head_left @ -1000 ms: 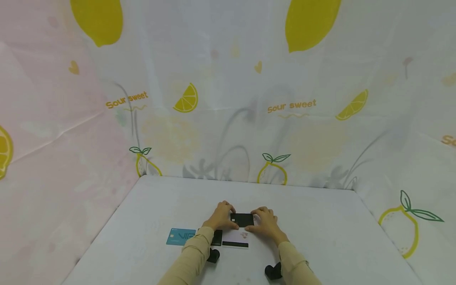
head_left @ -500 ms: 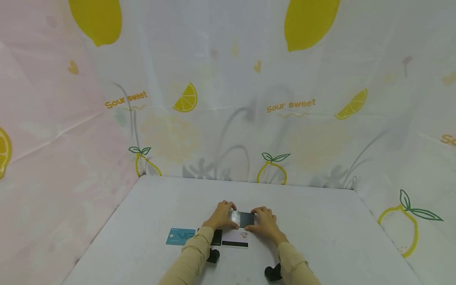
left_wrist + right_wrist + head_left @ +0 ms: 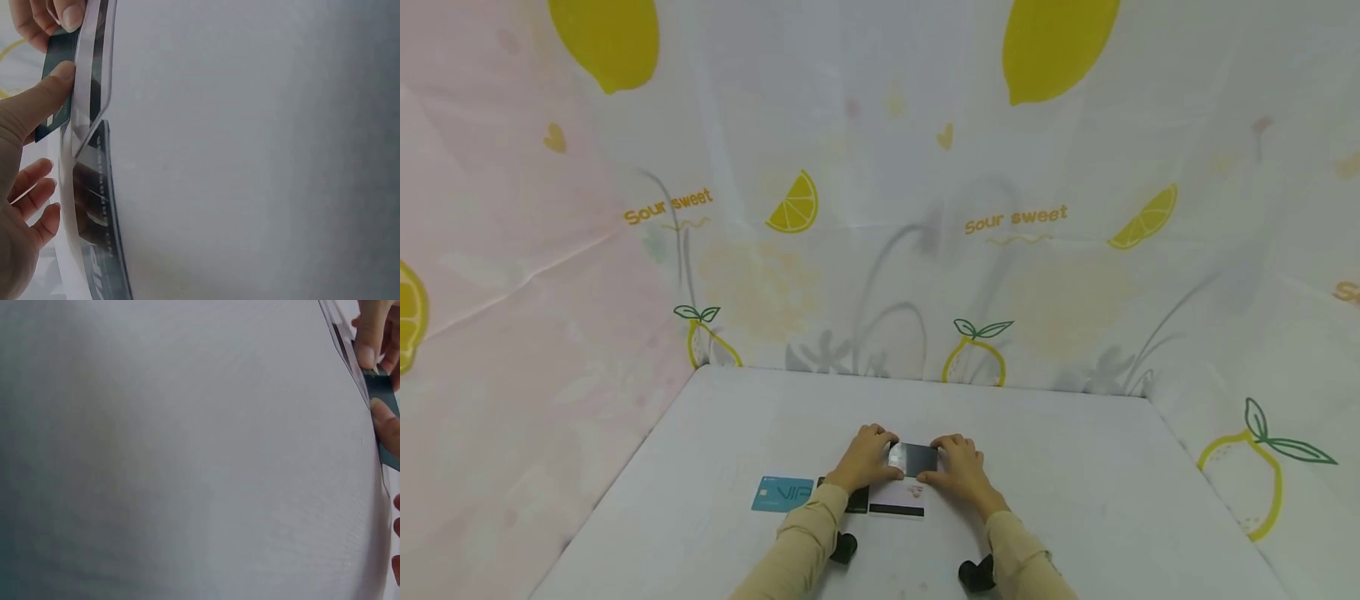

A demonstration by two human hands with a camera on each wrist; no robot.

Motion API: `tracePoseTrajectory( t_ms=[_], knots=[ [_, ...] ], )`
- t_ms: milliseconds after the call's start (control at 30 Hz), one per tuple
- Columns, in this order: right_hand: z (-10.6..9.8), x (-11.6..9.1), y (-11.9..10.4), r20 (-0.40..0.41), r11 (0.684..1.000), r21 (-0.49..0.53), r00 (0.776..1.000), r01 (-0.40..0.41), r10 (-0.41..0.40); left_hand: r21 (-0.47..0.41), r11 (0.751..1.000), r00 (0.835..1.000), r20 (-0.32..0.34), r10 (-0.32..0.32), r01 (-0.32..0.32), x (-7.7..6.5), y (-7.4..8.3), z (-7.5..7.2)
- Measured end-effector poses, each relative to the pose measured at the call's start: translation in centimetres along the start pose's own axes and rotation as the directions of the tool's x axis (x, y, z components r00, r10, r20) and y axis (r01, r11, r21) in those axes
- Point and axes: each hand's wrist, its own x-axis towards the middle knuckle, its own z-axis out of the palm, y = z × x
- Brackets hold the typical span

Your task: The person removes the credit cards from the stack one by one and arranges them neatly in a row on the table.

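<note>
A dark chip card is held by its two short ends between both hands, and its face shines with reflected light on the left half. The left hand pinches its left end with thumb and fingers; in the left wrist view its thumb presses along the card's edge. At the right end the right hand grips it the same way. Just nearer the body lies a white card with a black stripe. Beside that, a black card is partly covered by the left forearm, which also overlaps a blue VIP card.
The cards lie in a row on a white table. Lemon-printed cloth rises behind the table and on both sides. Black devices are worn at both wrists.
The held card's face went from plain dark with a visible chip to shiny, as if tilted, within the first half second. Both hands have stayed nearly in place; the other cards have not moved.
</note>
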Motion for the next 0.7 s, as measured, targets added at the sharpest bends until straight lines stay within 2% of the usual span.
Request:
tracePoseTrajectory(
  t_ms=[400, 700],
  knots=[
    [-0.02, 0.28, -0.25, -0.003, 0.999, 0.007, 0.999, -0.046, 0.046, 0.016, 1.0, 1.0, 0.013, -0.027, 0.027, 0.09, 0.45, -0.15],
    [-0.45, 0.39, -0.84, 0.007, 0.984, 0.01, 0.984, -0.179, 0.179, 0.057, 0.998, 1.0, 0.021, -0.001, 0.0, 0.12, 0.47, -0.16]
  ],
)
